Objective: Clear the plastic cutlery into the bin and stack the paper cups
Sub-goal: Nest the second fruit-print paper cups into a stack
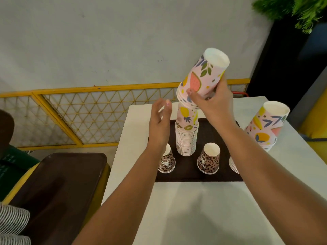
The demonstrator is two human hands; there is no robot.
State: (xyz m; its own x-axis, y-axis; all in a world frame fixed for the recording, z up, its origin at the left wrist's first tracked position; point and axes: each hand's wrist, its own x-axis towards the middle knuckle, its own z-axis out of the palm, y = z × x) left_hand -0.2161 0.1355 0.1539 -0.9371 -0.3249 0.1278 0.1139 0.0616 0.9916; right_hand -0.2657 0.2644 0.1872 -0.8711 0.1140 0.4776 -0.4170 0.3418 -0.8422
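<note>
Gripped in the right hand (211, 101): a short nested bunch of pink fruit-printed paper cups (203, 76), upside down and tilted, its rims touching the top of the tall inverted stack of matching cups (187, 133) on the dark brown tray (187, 174). Left hand (160, 121): fingers loosely extended, holding nothing, just beside the stack. Also on the tray: two inverted leopard-print paper cups (208, 160); on the white table (194, 209), right: another pink inverted stack (267, 126).
</note>
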